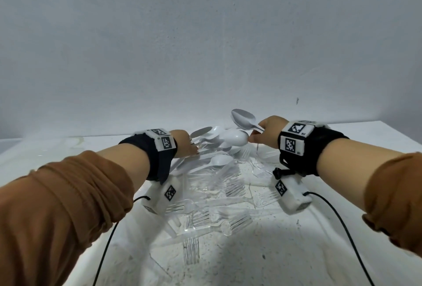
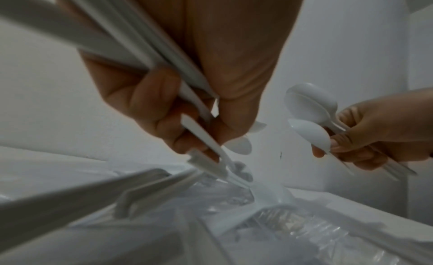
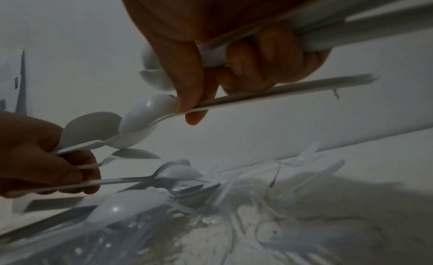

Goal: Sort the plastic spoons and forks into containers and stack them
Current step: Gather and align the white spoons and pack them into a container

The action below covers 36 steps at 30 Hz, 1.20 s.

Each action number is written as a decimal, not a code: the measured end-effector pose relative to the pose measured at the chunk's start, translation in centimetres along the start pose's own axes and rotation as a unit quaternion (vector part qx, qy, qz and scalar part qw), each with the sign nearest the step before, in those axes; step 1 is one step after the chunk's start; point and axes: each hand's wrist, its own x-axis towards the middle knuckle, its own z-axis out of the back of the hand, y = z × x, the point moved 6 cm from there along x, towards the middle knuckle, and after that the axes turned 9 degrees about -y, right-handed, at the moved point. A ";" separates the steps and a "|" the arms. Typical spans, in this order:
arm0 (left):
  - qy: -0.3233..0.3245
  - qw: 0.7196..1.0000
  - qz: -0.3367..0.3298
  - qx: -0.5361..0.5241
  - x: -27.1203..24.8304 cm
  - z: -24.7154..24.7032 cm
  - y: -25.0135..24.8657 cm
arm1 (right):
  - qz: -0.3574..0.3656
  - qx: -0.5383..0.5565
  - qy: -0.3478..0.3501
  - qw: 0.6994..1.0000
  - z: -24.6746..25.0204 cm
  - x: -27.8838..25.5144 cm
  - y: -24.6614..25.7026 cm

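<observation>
A heap of white plastic spoons (image 1: 220,160) and clear plastic forks (image 1: 235,219) lies on the white table (image 1: 342,251). My left hand (image 1: 185,146) grips a bundle of white spoons (image 1: 201,134) by their handles (image 2: 196,104) at the far side of the heap. My right hand (image 1: 266,134) grips several white spoons (image 1: 243,119), bowls pointing left, with thumb and fingers (image 3: 253,52) curled round the handles. The same right-hand spoons (image 2: 309,106) show in the left wrist view. The two bundles nearly meet above the pile.
A grey wall (image 1: 205,34) rises right behind the table. Clear forks (image 1: 191,249) spread toward the near edge. Black cables (image 1: 338,219) trail from both wrist cameras. No container shows in any view.
</observation>
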 end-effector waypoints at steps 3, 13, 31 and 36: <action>-0.007 0.996 0.034 -0.083 -0.2 0.3 1.0 | 0.000 -0.008 0.013 1.000 0.0 0.3 0.5; -0.025 0.872 0.156 -0.463 -1.9 0.5 4.5 | 0.017 0.074 0.042 0.996 -1.8 0.8 3.8; -0.031 0.873 0.036 -0.486 -0.5 1.9 6.8 | 0.100 -0.175 0.141 0.969 -7.4 2.1 8.8; -0.022 0.860 0.044 -0.507 -0.1 0.8 7.4 | 0.105 -0.163 0.169 0.966 -8.1 2.1 9.2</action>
